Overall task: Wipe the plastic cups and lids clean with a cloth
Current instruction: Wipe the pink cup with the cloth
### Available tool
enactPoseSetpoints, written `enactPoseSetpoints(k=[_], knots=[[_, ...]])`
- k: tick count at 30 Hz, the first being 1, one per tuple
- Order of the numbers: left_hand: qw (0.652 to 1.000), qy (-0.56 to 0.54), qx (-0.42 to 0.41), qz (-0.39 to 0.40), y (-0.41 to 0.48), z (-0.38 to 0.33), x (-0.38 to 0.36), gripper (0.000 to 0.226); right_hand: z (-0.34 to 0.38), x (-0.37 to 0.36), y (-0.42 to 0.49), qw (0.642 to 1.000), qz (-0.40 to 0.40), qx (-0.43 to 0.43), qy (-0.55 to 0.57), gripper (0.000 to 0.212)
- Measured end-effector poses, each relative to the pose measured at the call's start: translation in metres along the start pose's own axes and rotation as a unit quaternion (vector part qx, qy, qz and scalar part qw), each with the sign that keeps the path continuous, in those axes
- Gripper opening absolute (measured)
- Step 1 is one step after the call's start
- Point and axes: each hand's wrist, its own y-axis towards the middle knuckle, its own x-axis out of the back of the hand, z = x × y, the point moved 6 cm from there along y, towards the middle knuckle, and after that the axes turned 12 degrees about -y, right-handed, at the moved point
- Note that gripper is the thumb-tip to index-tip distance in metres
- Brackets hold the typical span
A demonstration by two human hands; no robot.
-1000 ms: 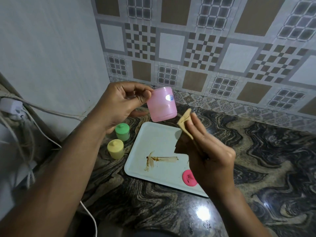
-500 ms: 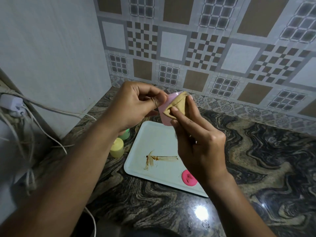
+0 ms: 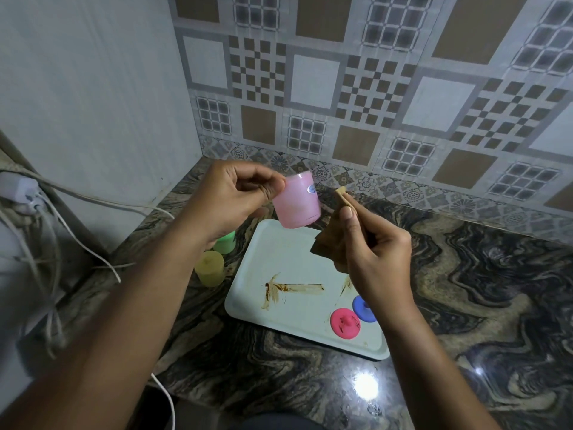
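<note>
My left hand (image 3: 235,200) grips a pink plastic cup (image 3: 298,201) by its rim, held upside down in the air above the tray's far edge. Just right of the cup, my right hand (image 3: 376,259) pinches a folded tan cloth (image 3: 333,234), a small gap apart from the cup. A pale tray (image 3: 279,318) with brown smears lies on the counter. On its near right corner lie a pink lid (image 3: 345,323) and a blue lid (image 3: 362,308), partly hidden by my wrist. A yellow cup (image 3: 210,268) and a green cup (image 3: 226,242) stand left of the tray.
The dark marbled counter (image 3: 465,290) stretches to the right. Tiled walls close off the back and the left side. White cables and a plug (image 3: 28,193) hang at the left edge, with one cable trailing past the counter's front corner.
My right hand has pulled the cloth off the pink cup and moved right and down. The cup's side now shows, and the blue lid has come into view.
</note>
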Motion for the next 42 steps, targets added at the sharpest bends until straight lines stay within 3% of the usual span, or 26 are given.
enactPoseSetpoints(k=[4,11,21,25,35,42], knots=[[0.999,0.032,-0.009,-0.014,0.0,0.012,0.003,0.011,-0.007,-0.008,-0.001,0.998,0.014,-0.035,0.042,0.03],[0.989,0.143,-0.027,-0.028,-0.001,0.053,-0.006,0.008,-0.055,-0.035,0.017,0.997,0.045,-0.069,0.012,0.026],[0.945,0.325,-0.036,0.008,0.027,0.152,-0.017,0.014,-0.132,-0.075,0.053,0.976,0.049,-0.033,-0.212,0.026],[0.929,0.37,-0.003,0.013,0.036,0.189,-0.014,0.015,-0.151,-0.086,0.059,0.958,0.053,-0.004,-0.281,0.023],[0.913,0.4,0.065,0.048,0.04,0.231,-0.019,0.014,-0.171,-0.104,0.062,0.924,0.085,0.086,-0.363,0.013],[0.919,0.386,0.051,0.056,0.037,0.223,-0.015,0.022,-0.173,-0.106,0.056,0.933,0.081,0.068,-0.345,0.019]])
